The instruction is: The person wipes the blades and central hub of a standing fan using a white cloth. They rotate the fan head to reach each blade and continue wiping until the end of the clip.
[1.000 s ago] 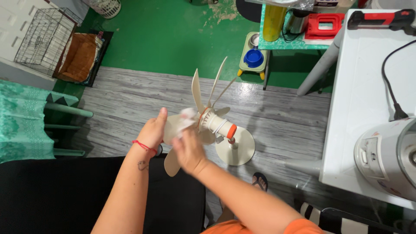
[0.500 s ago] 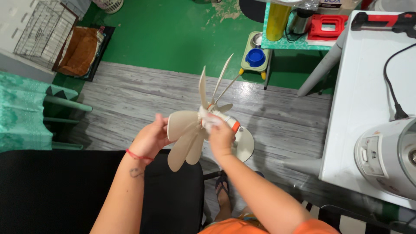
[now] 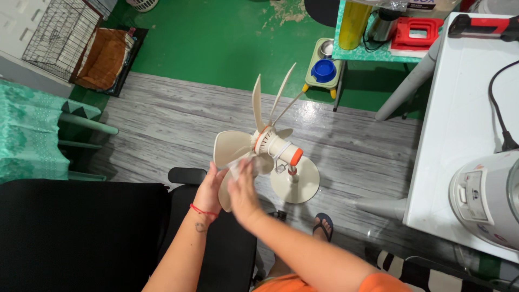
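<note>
Above grey floor: hands on fan blade.

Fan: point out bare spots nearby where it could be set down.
The grey plank floor left of the fan, between the green floor and the black chair, is bare. The white table is bare between its cord and near edge. It is crowded by the pet bowls, and both hands cover a lower blade.

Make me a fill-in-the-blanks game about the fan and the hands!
1. The fan has cream blades and a round knob coloured ____.
2. The red string is tied round the ____ wrist.
3. The right hand presses a white ____ against a blade.
4. The blue bowl sits on the ____ floor.

Missing words: orange; left; cloth; green
</note>
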